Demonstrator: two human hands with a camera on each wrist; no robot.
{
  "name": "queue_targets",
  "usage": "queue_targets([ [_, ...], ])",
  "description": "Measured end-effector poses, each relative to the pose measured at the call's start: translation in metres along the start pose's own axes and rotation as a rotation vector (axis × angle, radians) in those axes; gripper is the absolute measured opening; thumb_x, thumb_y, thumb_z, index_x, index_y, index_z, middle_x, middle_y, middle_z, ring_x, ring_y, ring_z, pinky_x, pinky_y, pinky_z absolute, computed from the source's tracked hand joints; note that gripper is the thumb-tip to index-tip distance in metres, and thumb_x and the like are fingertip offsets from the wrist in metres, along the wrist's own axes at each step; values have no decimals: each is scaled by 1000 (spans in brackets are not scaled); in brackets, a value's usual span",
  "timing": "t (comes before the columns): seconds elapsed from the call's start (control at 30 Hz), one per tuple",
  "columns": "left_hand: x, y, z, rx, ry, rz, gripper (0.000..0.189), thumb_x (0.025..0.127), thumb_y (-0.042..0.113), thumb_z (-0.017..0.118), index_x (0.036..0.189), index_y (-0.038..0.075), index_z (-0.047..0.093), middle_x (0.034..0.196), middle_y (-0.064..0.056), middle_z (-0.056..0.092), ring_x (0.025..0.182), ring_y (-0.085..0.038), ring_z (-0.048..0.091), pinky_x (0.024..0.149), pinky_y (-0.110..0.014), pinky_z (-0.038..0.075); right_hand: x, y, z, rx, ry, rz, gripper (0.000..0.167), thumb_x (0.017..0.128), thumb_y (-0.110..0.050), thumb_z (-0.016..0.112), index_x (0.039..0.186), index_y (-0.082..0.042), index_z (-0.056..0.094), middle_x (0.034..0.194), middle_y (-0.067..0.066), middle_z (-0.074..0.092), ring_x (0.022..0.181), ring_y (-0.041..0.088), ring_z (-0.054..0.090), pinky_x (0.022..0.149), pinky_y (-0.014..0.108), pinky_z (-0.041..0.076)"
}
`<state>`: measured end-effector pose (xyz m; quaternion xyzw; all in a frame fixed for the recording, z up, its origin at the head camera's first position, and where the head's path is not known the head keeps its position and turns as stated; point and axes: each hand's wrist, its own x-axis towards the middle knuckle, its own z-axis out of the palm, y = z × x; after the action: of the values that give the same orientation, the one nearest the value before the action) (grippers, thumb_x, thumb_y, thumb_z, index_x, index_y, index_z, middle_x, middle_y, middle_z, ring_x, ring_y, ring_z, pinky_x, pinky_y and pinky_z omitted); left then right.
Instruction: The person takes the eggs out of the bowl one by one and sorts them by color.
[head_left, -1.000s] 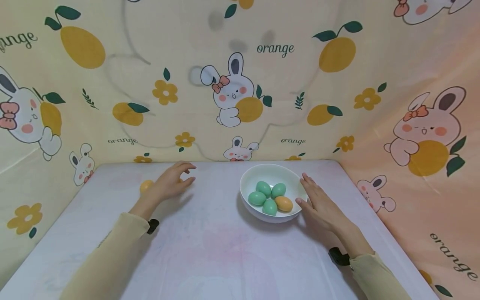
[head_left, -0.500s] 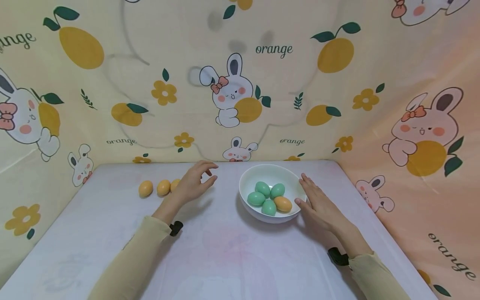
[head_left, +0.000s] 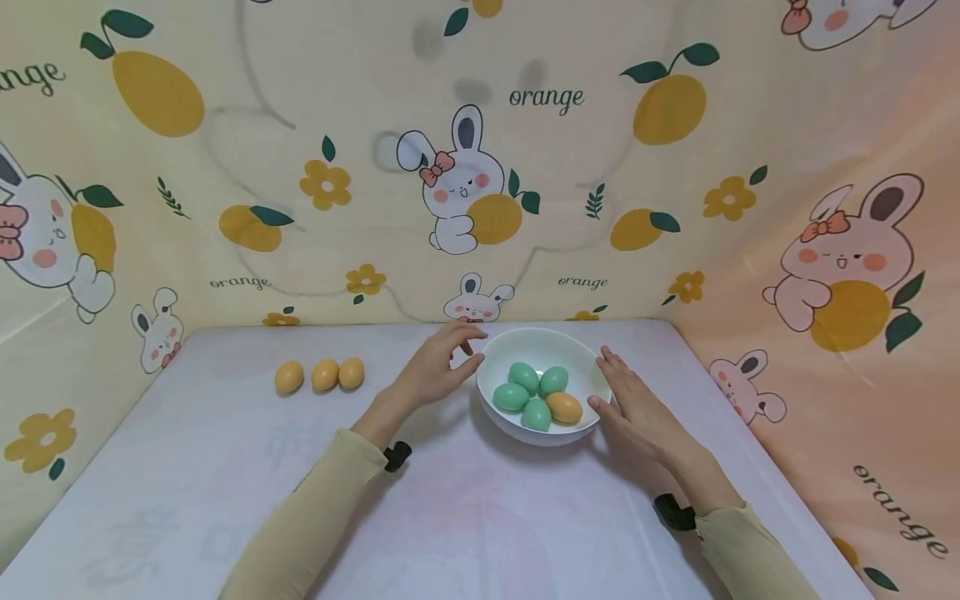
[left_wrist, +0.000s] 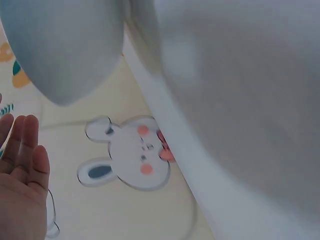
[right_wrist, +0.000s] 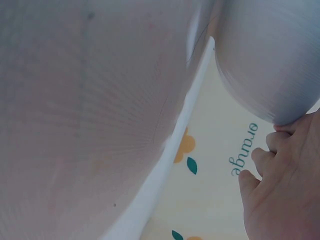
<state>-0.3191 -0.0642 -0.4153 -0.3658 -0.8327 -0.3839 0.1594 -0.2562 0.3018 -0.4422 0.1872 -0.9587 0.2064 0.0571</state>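
- Smooth, whitish rounded bowl (right_wrist: 270,55), upper right!
- Bare right hand (right_wrist: 287,182), lower right, fingertips up at its edge.
- Pale cloth-covered tabletop (right_wrist: 85,120) fills the left; cream flower-printed fabric (right_wrist: 215,200), lower centre.

Soft, fairly even light fills the head view, turning pinkish toward the right of the cream printed cloth backdrop (head_left: 570,42). A faint, soft-edged shadow lies beneath the smooth, round white bowl (head_left: 536,345) on the pale lavender-white counter (head_left: 435,517). Both wrist views look dimmer, greyer and softer; fine banding streaks the right one.
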Motion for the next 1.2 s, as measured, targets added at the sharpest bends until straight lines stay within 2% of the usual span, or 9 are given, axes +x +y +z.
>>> queue_targets([
  [0.13, 10, 10, 14, -27, -38, 39, 35, 99, 12, 69, 133, 3, 64, 135, -11, 62, 101, -20, 65, 85, -42, 55, -1, 0, 0, 0, 4, -4, 77, 109, -48, 46, 165, -2, 19, 174, 13, 8, 159, 40, 11, 124, 63, 16],
  [0.2, 15, 15, 20, -47, -70, 44, 35, 100, 12, 69, 134, 3, 64, 134, -9, 62, 100, -18, 64, 87, -45, 55, 0, 0, 1, -4, 7, -9, 77, 109, -47, 46, 165, -1, 20, 174, 13, 8, 158, 41, 11, 124, 63, 17],
  [0.3, 21, 23, 30, -55, -114, 43, 35, 101, 14, 68, 135, 6, 63, 133, -6, 63, 100, -15, 63, 87, -41, 55, 0, 0, 1, -6, 9, -12, 77, 109, -47, 46, 165, -1, 20, 174, 13, 9, 158, 41, 12, 124, 63, 17],
  [0.53, 32, 37, 49, -54, -203, 57, 35, 102, 16, 68, 135, 7, 62, 129, -8, 65, 97, -15, 62, 77, -34, 55, 0, 1, 1, -5, 3, -9, 77, 109, -48, 46, 165, -3, 19, 174, 12, 8, 159, 40, 11, 124, 62, 16],
  [0.77, 42, 48, 65, 50, -345, 12, 43, 102, 25, 68, 140, 6, 60, 126, -7, 65, 95, -12, 60, 79, -20, 50, 0, 1, 0, 3, 5, -17, 76, 109, -47, 47, 165, -2, 20, 174, 12, 8, 159, 40, 11, 122, 65, 18],
  [1.0, 51, 57, 70, 141, -468, -46, 46, 102, 38, 67, 139, 9, 64, 120, -2, 64, 95, -13, 61, 81, -21, 49, 0, 2, -1, 6, 6, -15, 76, 109, -46, 47, 165, -3, 20, 174, 12, 8, 158, 41, 12, 121, 67, 19],
  [1.2, 56, 58, 81, 186, -570, -64, 46, 102, 43, 66, 138, 15, 66, 108, 2, 59, 88, -8, 56, 78, -21, 48, 0, 2, 0, 10, 8, -21, 76, 109, -46, 47, 165, -2, 20, 174, 11, 8, 158, 41, 12, 121, 67, 20],
])
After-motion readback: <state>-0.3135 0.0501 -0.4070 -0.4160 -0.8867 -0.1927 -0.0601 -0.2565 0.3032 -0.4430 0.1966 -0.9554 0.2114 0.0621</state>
